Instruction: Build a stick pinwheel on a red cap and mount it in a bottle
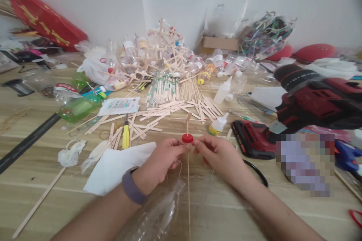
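Note:
A red bottle cap (187, 138) sits on a thin wooden skewer (189, 196), which runs through it and down toward me. A small flat wooden piece (189, 117) is at the skewer's far end. My left hand (165, 158) pinches the skewer just under the cap, its fingertips touching the cap's lower edge. My right hand (217, 152) is closed in a pinch at the cap's right side; what its fingertips hold is too small to make out. A pale thread (181, 166) loops below my left fingers. Beneath my left forearm lies a clear plastic bottle (161, 211).
A red cordless drill (313, 101) stands at right. Ahead lie loose craft sticks (152, 126), a yellow-handled screwdriver (126, 135), a small glue bottle (218, 125) and a heap of plastic bottles (130, 51). White paper (113, 169) lies left, beyond it a green bottle (77, 108).

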Demonstrator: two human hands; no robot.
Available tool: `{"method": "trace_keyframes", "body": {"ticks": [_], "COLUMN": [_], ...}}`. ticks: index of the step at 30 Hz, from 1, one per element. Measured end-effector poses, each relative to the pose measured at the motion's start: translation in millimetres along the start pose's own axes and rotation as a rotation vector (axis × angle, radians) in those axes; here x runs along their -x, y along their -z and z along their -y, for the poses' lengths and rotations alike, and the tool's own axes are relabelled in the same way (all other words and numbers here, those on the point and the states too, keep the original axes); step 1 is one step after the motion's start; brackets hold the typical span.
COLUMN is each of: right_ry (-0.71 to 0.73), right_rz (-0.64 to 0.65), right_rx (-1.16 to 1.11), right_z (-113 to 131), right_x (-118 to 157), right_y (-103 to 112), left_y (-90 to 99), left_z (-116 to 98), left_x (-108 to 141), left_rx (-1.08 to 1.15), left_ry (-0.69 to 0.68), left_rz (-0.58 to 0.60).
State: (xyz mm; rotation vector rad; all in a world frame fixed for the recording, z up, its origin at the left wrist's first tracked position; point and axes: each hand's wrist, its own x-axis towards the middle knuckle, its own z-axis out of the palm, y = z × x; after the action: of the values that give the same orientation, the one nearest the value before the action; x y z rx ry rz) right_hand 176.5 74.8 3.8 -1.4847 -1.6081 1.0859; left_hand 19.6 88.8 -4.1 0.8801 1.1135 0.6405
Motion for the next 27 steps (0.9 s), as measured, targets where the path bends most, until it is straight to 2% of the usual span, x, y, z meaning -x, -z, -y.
{"method": "trace_keyframes", "body": {"ticks": [3, 7, 14, 17, 22, 27], "right_ry": [-0.058, -0.111, -0.059, 0.018, 0.136, 0.203], "right_rz": [0.097, 0.141, 0.195, 0.191, 0.083, 0.072], "right_rx": [-0.088, -0.250, -0.356, -0.308, -0.105, 0.087], "right_z": [-6, -17, -27, -29, -29, -24], "right_x": [-2, -5, -7, -7, -8, -4], "right_y": [-3, -10, -19, -20, -16, -10], "left_y": [1.1, 2.9, 3.3, 2.9, 3.9, 4.9], "left_z": [2, 4, 6, 6, 5, 2], "left_x": [0, -1, -4, -3, 0, 0], "left_rx": [0.080, 0.122, 0.246, 0.259, 0.263, 0.208], "left_ry": [0.004, 0.030, 0.116, 0.125, 0.115, 0.029], "left_rz": [0.053, 0.146, 0.283, 0.309, 0.324, 0.223]}}
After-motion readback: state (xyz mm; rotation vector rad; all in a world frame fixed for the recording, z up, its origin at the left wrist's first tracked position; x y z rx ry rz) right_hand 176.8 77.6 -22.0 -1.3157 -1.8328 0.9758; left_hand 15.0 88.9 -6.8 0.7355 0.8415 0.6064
